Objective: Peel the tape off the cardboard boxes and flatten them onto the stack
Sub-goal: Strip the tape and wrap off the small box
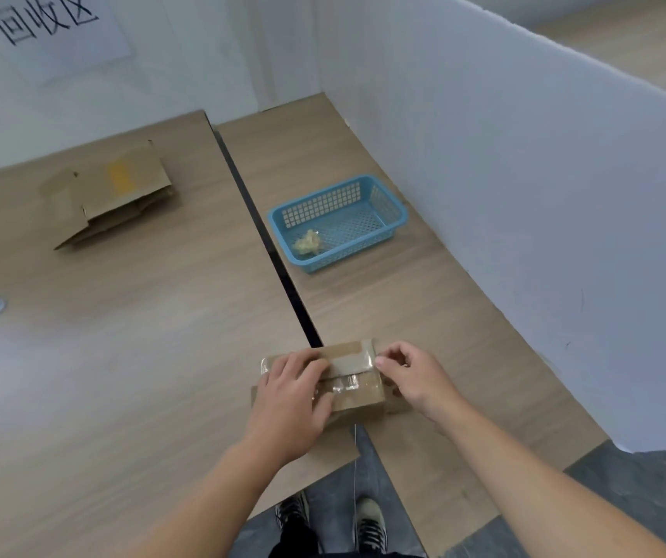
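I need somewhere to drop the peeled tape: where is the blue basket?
In the head view the blue basket sits on the right-hand table, just right of the gap between the tables, beyond the taped box being handled.

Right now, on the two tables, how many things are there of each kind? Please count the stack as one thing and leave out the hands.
Taped cardboard box: 1
Stack of flattened cardboard boxes: 1
Blue plastic basket: 1
Wad of peeled tape, lying in the basket: 1
Total: 4
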